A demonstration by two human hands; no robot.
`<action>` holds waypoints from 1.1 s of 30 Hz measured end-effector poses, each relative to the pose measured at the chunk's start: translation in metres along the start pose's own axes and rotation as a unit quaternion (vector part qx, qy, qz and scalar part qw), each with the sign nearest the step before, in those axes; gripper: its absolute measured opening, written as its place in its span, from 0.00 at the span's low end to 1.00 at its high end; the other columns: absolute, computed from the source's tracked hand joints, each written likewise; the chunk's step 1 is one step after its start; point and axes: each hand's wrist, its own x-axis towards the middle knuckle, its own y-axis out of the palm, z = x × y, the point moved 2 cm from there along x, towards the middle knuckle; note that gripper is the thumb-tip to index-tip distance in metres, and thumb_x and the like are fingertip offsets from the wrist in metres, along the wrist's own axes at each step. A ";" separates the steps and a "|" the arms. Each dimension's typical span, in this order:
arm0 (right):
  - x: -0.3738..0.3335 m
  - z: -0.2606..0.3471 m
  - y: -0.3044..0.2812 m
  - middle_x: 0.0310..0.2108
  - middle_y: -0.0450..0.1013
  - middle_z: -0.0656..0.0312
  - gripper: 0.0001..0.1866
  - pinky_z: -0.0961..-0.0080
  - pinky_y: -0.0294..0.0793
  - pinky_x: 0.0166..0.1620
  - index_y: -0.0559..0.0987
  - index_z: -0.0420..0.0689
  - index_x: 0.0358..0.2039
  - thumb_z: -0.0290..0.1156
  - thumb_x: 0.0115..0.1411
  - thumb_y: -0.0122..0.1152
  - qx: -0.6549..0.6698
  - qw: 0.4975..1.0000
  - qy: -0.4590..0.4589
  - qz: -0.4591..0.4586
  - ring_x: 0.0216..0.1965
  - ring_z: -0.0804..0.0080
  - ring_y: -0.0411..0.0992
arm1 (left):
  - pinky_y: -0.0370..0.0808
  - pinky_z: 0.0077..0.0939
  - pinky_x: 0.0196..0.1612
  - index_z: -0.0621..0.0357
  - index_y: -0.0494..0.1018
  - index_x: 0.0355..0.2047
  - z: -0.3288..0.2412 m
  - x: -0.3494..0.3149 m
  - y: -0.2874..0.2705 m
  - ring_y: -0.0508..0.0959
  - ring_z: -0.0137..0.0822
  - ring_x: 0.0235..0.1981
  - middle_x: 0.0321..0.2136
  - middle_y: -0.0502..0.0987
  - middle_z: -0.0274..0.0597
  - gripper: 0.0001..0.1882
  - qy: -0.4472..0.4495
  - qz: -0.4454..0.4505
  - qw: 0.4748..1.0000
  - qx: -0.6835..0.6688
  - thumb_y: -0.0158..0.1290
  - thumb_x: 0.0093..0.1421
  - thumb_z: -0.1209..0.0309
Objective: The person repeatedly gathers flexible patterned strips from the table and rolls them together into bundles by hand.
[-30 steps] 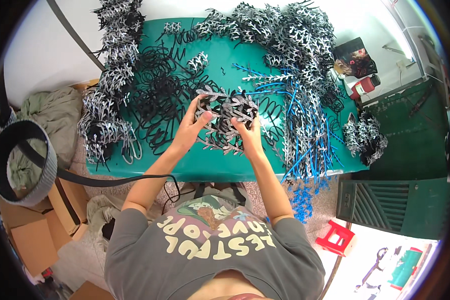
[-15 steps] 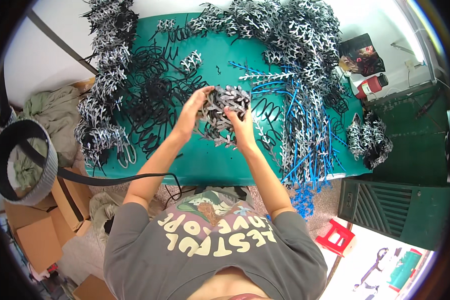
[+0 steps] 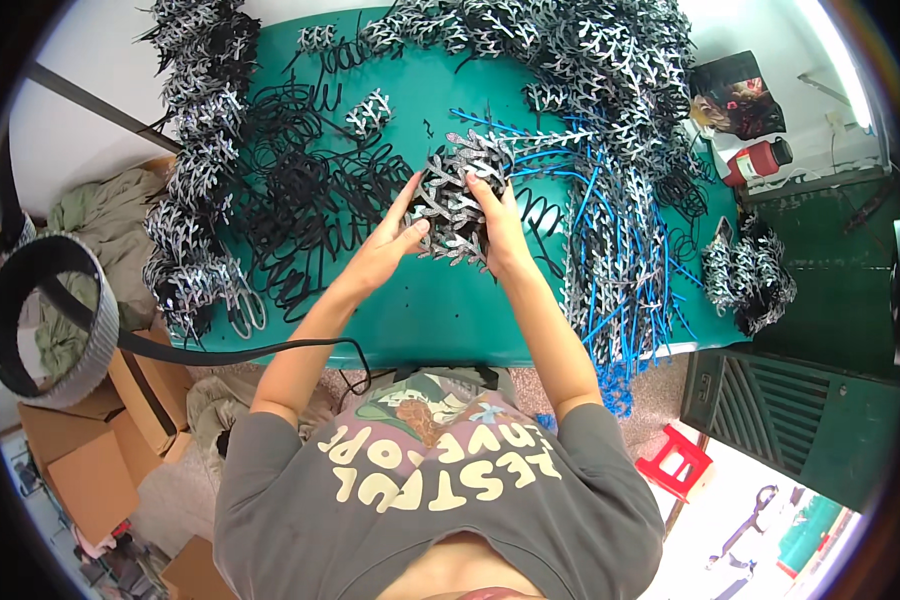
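So both hands are on the same leafy bundle, a wad of glittery silver leaf sprigs with black showing between, and it's held up over the middle of the table, a bit toward the near side. The right hand has its thumb pressed on top of the leaves with the fingers wrapped round the right side, so it's clamping the thing pretty clearly. The left hand cups the other side, thumb against the near left edge and fingers running up along the left; can't tell how hard it's squeezing since the leaves hide the fingertips. Under all that is the green table. Just left there's a messy tangle of black cords, with a small leafy clump by its far edge. To the right, blue stems are mixed in with loose silver sprigs, trailing toward the near edge. Bigger leafy piles sit along the far right, and another leafy row runs down the left side. Further out, a red bottle is at the right and a red stool is on the floor.
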 end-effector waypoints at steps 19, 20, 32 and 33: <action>0.002 0.019 0.014 0.61 0.47 0.44 0.47 0.70 0.48 0.60 0.45 0.33 0.61 0.59 0.56 0.45 -0.303 0.928 0.056 0.209 0.59 0.59 0.54 | 0.72 0.30 0.44 0.56 0.54 0.55 0.033 0.018 -0.024 0.71 0.34 0.45 0.46 0.67 0.42 0.32 0.053 -0.166 0.950 -0.260 0.56 0.54 0.63; -0.006 0.037 0.015 0.59 0.53 0.46 0.43 0.71 0.51 0.59 0.50 0.36 0.61 0.54 0.56 0.49 -0.288 0.928 0.068 0.225 0.58 0.61 0.56 | 0.73 0.29 0.43 0.57 0.59 0.52 0.031 0.013 -0.028 0.73 0.34 0.42 0.44 0.70 0.41 0.29 0.043 -0.166 0.937 -0.305 0.54 0.55 0.56; -0.042 0.059 -0.009 0.38 0.74 0.60 0.15 0.82 0.72 0.39 0.74 0.40 0.45 0.30 0.58 0.54 -0.147 0.968 -0.085 0.184 0.38 0.76 0.71 | 0.74 0.34 0.42 0.54 0.69 0.45 0.009 0.017 -0.020 0.75 0.37 0.38 0.38 0.75 0.42 0.30 -0.075 -0.119 0.862 -0.487 0.50 0.52 0.43; -0.038 0.057 -0.013 0.38 0.74 0.59 0.15 0.80 0.72 0.40 0.74 0.39 0.44 0.30 0.58 0.53 -0.169 0.966 -0.087 0.178 0.38 0.74 0.72 | 0.73 0.35 0.43 0.54 0.69 0.45 0.006 0.019 -0.018 0.75 0.38 0.39 0.39 0.74 0.43 0.30 -0.074 -0.119 0.861 -0.489 0.48 0.53 0.43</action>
